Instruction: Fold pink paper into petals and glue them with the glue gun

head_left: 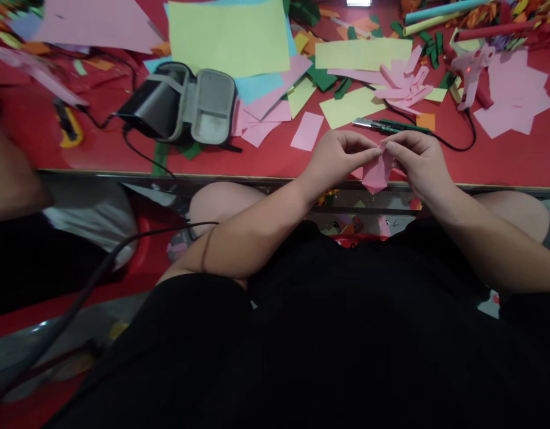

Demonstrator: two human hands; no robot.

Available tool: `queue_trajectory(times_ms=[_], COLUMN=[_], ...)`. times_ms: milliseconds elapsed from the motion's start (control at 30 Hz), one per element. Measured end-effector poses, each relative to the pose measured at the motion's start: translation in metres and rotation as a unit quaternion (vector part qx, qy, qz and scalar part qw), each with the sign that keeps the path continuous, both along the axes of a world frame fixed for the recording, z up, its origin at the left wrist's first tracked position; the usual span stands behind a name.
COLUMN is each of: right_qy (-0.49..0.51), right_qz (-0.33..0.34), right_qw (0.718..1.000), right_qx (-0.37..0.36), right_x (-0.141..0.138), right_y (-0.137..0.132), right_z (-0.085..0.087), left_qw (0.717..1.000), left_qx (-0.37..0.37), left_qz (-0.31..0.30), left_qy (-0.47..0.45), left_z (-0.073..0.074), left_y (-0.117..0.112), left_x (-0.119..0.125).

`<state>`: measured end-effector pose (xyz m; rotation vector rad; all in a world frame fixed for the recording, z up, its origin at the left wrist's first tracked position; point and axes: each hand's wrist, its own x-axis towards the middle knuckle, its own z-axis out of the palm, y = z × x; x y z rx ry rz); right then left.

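Between my two hands hangs a piece of pink paper [376,174], pointed at its lower end, just over the table's front edge. My left hand [344,152] pinches its top from the left with thumb and forefinger. From the right, my right hand [415,154] grips the same top edge, its fingertips almost touching the left ones. Right behind the hands lies a green utility knife [391,126] with its blade out. A small pink paper rectangle [307,131] lies left of my hands. Behind the knife is a pile of folded pink strips [406,86].
A pink glue gun [471,74] with a lit red light stands at the right, its cord near the knife. An open grey case [214,107] and a yellow cutter [70,128] lie left. Yellow sheets [230,39] are at the back. Another person's arm [11,170] is at far left.
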<state>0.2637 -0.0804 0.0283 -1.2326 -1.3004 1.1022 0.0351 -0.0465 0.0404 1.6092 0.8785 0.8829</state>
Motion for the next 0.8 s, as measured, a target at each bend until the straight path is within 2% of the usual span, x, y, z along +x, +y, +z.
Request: queue_trajectory(times_ms=[500, 667, 800], right_qy=[-0.035, -0.034, -0.030], right_qz=[0.009, 0.010, 0.017], right_qw=[0.999, 0.998, 0.997], right_qx=[0.035, 0.054, 0.063], right_x=[0.001, 0.004, 0.005], right_y=[-0.003, -0.001, 0.001], right_z=[0.003, 0.001, -0.003], left_qw=[1.000, 1.000, 1.000], left_qx=[-0.010, -0.011, 0.000], left_qz=[-0.012, -0.020, -0.011], left_qy=[-0.004, 0.002, 0.015], left_z=[-0.001, -0.005, -0.002], left_y=[0.003, 0.009, 0.007], left_x=[-0.002, -0.003, -0.005])
